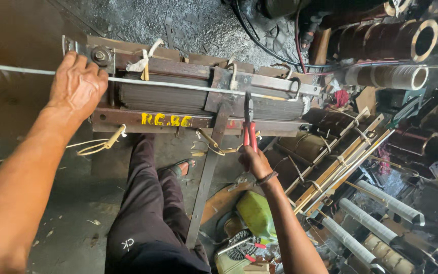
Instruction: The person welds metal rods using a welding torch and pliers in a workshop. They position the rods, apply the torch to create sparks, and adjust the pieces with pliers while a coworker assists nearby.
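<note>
Over metal stack (178,96), right hand (254,161) gripping pliers (249,124), nose pointing away
</note>
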`<state>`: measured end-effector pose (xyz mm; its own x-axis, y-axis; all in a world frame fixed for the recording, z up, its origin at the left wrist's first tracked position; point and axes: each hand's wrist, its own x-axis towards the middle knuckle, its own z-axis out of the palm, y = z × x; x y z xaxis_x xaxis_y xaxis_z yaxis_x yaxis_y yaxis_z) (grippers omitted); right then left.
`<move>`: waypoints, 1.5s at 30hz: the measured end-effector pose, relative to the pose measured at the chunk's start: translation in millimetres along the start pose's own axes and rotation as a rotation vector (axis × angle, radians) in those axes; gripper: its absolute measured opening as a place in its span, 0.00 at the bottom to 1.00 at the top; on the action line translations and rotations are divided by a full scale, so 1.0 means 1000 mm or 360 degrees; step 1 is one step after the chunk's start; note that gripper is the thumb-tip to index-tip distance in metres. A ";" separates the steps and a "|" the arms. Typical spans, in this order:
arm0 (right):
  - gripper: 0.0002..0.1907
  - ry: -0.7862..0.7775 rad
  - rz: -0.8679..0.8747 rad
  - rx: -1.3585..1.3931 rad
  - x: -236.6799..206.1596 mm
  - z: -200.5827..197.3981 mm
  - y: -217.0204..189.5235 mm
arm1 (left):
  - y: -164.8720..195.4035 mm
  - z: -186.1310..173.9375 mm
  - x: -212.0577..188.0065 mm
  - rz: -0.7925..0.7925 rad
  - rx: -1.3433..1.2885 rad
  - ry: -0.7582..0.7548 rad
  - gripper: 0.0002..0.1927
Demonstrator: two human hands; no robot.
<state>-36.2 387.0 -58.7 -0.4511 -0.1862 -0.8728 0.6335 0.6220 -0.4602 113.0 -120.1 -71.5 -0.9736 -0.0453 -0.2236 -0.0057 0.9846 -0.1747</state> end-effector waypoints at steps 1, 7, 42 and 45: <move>0.22 -0.0034 0.0016 -0.0012 -0.004 0.001 -0.005 | -0.001 0.002 0.000 -0.0009 -0.0096 0.0051 0.10; 0.22 0.0177 -0.0366 -0.0226 -0.018 0.013 -0.014 | -0.001 0.006 0.005 -0.0064 -0.0321 0.0096 0.10; 0.26 0.0511 0.0058 -0.0114 -0.135 -0.009 0.182 | 0.006 0.015 0.013 -0.0170 -0.0460 0.0094 0.08; 0.30 0.0537 0.0145 -0.0266 -0.164 0.005 0.227 | 0.005 0.013 0.014 -0.0133 -0.0453 0.0096 0.08</move>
<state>185.0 555.1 -20.9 -0.5968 0.1188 -0.7935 0.5819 0.7451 -0.3261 102.4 -117.7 -88.6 -0.9789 -0.1265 -0.1607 -0.1418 0.9860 0.0875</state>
